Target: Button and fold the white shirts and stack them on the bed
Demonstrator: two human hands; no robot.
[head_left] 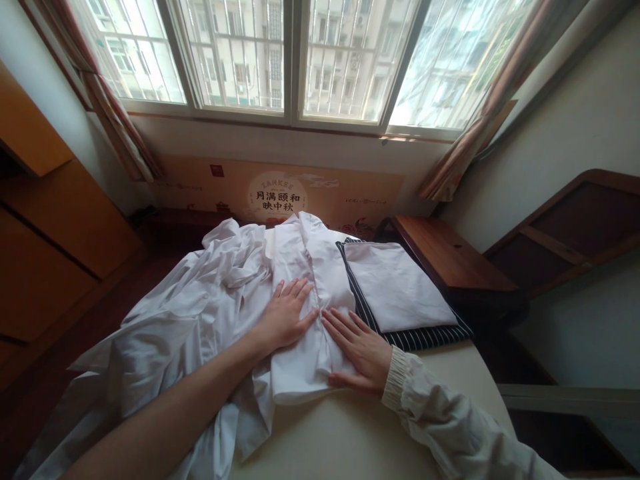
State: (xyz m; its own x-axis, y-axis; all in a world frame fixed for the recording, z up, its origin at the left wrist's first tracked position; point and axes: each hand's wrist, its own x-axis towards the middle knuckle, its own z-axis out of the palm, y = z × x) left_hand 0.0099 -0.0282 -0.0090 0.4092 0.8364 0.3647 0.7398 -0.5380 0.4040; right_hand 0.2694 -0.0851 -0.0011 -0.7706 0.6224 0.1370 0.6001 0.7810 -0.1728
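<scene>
Left hand [285, 317] and right hand [359, 350] lie open, palms down, on folded white cloth [295, 383], apparently smoothing; next move likely needs aligned edges.

At your twelve o'clock, a tan board [277, 193] is showing you 月满颐和 [278, 197] above 映中秋 [278, 207], under blurred arched letters [278, 185] resembling ZANKEE.

The fabric [295, 377] is white, the cloth [425, 339] black with white stripes, the table [310, 440] cream.
</scene>
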